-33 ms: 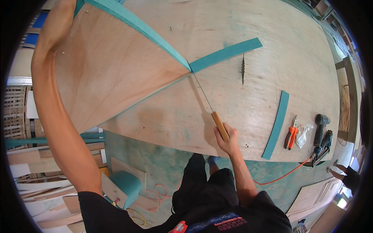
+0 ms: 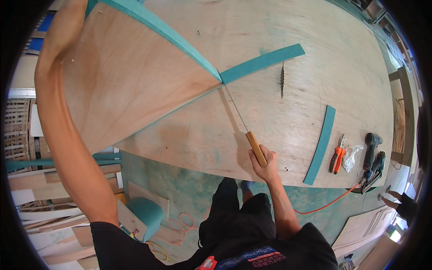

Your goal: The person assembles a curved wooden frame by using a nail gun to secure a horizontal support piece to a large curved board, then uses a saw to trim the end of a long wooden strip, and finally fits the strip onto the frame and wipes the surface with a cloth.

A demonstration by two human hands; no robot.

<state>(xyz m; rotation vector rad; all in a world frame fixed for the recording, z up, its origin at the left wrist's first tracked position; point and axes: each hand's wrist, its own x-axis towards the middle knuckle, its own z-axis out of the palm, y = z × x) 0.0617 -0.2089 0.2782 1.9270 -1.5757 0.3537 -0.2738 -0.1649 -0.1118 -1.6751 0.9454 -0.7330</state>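
My right hand (image 2: 265,164) is closed around the wooden handle of a handsaw (image 2: 254,146). Its thin blade, seen edge-on, runs up to the corner where a teal strip (image 2: 263,64) sticks out past a wooden panel (image 2: 144,76). Teal foam-like edging lines the panel's far side. At the upper left my left hand (image 2: 74,15) reaches to the far end of that edging; its fingers are cut off by the picture's edge.
On the plywood table (image 2: 207,144) lie another teal strip (image 2: 320,144), orange-handled pliers (image 2: 336,155), a crumpled clear bag (image 2: 351,157) and a power driver (image 2: 371,148). A dark slot (image 2: 282,81) cuts the tabletop. An orange hose (image 2: 328,209) hangs below; wood offcuts (image 2: 67,216) are stacked left.
My right hand and the saw handle have shifted very slightly toward me. The panel and strips look unmoved.
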